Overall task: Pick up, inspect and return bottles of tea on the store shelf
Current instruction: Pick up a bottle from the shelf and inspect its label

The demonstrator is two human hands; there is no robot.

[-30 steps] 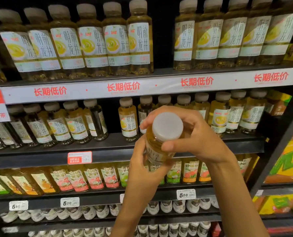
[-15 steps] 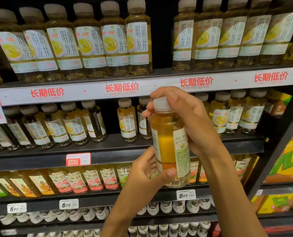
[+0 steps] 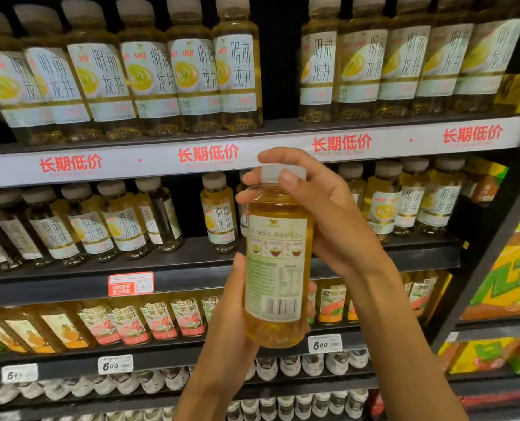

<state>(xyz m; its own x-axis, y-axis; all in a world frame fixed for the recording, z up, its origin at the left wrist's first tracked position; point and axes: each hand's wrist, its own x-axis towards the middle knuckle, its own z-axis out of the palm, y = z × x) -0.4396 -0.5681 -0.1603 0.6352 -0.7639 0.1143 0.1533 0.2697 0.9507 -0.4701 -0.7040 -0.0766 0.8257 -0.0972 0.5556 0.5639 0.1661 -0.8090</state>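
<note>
Two hands share one clear plastic bottle of amber tea with a pale cap (image 3: 278, 262), held upright in front of the dark store shelf (image 3: 191, 268), barcode side toward the camera. Leftmost, the left hand (image 3: 231, 311) cups the lower body, thumb along its side, fingertips showing past the far edge. To the right, the right hand (image 3: 319, 220) curls round the cap and shoulder from above. The bottle's long axis stands vertical; the gap in the middle row (image 3: 322, 202) lies just behind it, nearer the right hand, so returning looks like a short forward push.
</note>
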